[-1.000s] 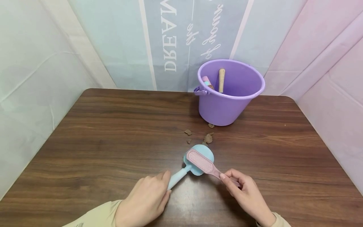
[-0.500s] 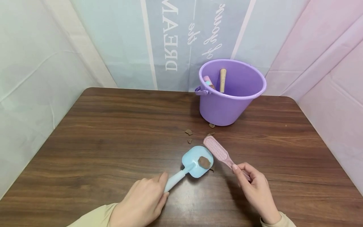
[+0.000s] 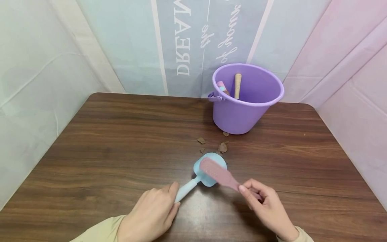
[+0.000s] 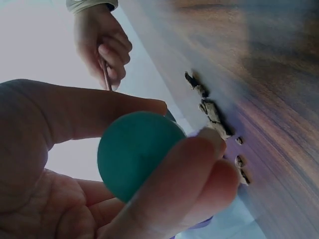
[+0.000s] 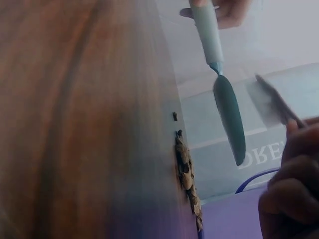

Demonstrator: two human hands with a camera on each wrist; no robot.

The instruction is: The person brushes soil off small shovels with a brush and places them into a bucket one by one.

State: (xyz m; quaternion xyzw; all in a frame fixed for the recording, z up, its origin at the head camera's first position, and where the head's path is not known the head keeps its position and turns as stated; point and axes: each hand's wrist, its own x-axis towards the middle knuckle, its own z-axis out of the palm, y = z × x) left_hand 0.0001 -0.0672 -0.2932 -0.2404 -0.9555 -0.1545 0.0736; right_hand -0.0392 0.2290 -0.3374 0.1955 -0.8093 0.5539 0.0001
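My left hand (image 3: 152, 210) grips the white-blue handle of a light blue trowel (image 3: 219, 161), its blade raised off the table. My right hand (image 3: 269, 205) pinches a pink brush (image 3: 216, 173) by its handle; the brush head lies over the blade in the head view and hides much of it. In the right wrist view the trowel blade (image 5: 229, 119) stands beside the blurred brush (image 5: 279, 99); the two look apart. The left wrist view shows the round handle end (image 4: 137, 154) between my fingers. Just beyond the blade, brown crumbs (image 3: 222, 147) lie on the table.
Behind the crumbs stands a purple bucket (image 3: 234, 117) with a wooden handle (image 3: 237, 85) and a pink-and-blue handle (image 3: 222, 85) inside. More brown bits (image 3: 201, 140) lie on the wooden table (image 3: 121, 144). Fabric curtains enclose its back and sides.
The brush moved right off the trowel, baring a brown lump on the blade, then came back left over it. That lump is now out of sight. The trowel shifted only slightly.
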